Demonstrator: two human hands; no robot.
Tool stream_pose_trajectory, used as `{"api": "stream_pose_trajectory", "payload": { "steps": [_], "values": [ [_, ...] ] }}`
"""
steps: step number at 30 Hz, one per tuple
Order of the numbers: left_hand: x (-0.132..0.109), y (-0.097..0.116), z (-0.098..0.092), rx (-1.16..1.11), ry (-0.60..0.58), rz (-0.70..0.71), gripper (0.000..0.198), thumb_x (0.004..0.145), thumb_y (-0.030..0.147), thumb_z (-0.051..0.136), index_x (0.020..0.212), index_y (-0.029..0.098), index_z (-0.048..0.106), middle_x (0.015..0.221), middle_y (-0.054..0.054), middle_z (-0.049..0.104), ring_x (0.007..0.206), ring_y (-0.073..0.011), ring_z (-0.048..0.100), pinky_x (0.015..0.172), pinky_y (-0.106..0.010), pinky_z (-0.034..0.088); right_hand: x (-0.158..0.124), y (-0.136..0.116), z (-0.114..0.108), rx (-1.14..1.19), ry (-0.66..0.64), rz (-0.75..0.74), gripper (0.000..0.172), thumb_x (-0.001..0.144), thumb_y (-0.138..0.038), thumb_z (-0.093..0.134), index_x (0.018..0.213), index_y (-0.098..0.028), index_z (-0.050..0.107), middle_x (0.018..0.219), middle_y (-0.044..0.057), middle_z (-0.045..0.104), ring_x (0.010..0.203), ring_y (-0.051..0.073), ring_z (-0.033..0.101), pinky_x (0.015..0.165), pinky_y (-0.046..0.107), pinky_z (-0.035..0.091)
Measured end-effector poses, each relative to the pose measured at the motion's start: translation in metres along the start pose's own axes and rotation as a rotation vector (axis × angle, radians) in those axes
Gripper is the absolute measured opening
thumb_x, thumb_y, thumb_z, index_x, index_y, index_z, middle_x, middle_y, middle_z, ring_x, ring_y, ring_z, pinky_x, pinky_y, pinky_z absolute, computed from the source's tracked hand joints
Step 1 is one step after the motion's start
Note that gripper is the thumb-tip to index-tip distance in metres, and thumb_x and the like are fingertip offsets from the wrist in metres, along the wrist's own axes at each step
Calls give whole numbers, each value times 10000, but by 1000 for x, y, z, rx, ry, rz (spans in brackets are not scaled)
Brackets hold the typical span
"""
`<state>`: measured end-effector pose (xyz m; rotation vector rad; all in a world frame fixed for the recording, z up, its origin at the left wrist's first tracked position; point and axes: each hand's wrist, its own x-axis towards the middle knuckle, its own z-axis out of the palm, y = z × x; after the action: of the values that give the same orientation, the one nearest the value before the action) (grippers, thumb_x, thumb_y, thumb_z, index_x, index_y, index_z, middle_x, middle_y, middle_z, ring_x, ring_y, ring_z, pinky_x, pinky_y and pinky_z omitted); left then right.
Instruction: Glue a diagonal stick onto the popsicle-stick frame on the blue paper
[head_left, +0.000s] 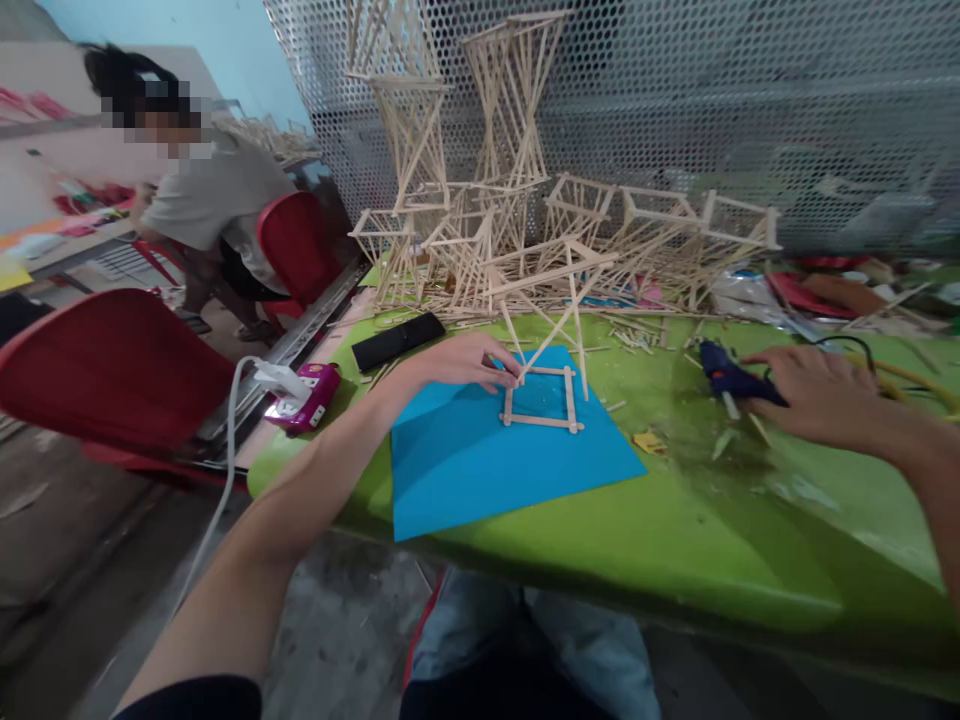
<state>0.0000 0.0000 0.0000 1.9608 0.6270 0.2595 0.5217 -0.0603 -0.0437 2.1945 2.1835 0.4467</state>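
My left hand (474, 362) reaches over a blue sheet (465, 480), its fingertips pinched on a wooden stick at the corner of a stick frame (541, 421). This frame has a square base of thin sticks lying on the sheet. Slanted sticks rise from it to a bar (551, 265) near the pile behind. At the right, my right hand (817, 388) is closed around the handle of a dark blue hot glue gun (724, 372), held low over the green table (675, 540). Part of the handle is hidden by the hand.
Several twisted stick towers (517, 100) and loose sticks crowd the back against a perforated metal panel (712, 110). A black case (397, 341) and a purple power strip (306, 398) with a white cable lie left. Red chairs (105, 370) and a seated person (217, 190) are beyond.
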Motion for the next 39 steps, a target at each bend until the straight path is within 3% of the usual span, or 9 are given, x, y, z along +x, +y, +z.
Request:
{"api": "stream_pose_trajectory", "payload": {
  "steps": [2,4,6,10,14,17,23,34,39],
  "values": [
    [0,0,0,12,-2,8,389,894,520,788,1114,203,838,1183,-119,783,977,-198,780,809,-275,648,4,-10,-27,-25,-25,38,522,902,-452,700,1323,-145,670,1387,317,599,1215,454,557,852,545,405],
    [-1,1,-2,49,3,28,392,905,522,777,1123,202,838,1176,-118,790,960,-192,780,788,-255,635,8,-33,-61,71,111,-67,456,943,-388,637,1318,-131,670,1362,324,614,1249,433,556,924,547,421],
    [-2,3,-4,132,9,65,366,926,504,762,1126,209,840,1163,-111,800,930,-176,777,771,-235,611,9,-69,-92,344,147,-235,363,960,-397,632,1227,-165,713,1177,228,723,1008,312,659,882,469,472],
    [-4,8,-7,298,25,111,281,973,439,722,1121,233,843,1122,-71,822,888,-143,769,759,-211,557,7,-147,-122,713,-186,-459,469,1010,-555,585,1238,-188,768,966,134,779,758,218,660,700,376,478],
    [-4,12,-4,358,33,121,270,985,408,708,1129,223,841,1129,-61,824,898,-147,762,762,-219,534,2,-184,-116,855,-361,-496,490,992,-603,621,1131,-163,787,824,68,748,662,172,580,618,331,396],
    [-5,16,-2,399,43,136,243,980,375,714,1117,222,844,1143,-60,822,961,-164,762,811,-230,533,-2,-188,-103,920,-314,-515,423,997,-578,622,1009,-188,786,868,50,762,726,179,610,665,325,419],
    [-13,26,-1,432,37,110,226,964,389,732,1096,247,847,1153,-34,818,1016,-155,750,890,-229,527,-10,-190,-90,952,-223,-455,366,1000,-552,618,1033,-229,788,1020,48,805,863,219,713,773,335,504],
    [-12,42,8,399,-74,152,195,957,348,718,1067,236,833,1034,-40,820,882,-141,727,816,-236,508,-19,-197,-87,1080,-246,-475,378,961,-588,676,912,-217,727,812,34,743,702,180,639,658,311,479],
    [-11,39,7,407,-46,117,209,950,387,721,1021,233,844,1001,-41,818,837,-139,704,772,-241,495,-20,-200,-87,1180,-302,-449,398,923,-614,722,927,-220,669,836,46,742,740,199,669,677,320,510]
  ]
}}
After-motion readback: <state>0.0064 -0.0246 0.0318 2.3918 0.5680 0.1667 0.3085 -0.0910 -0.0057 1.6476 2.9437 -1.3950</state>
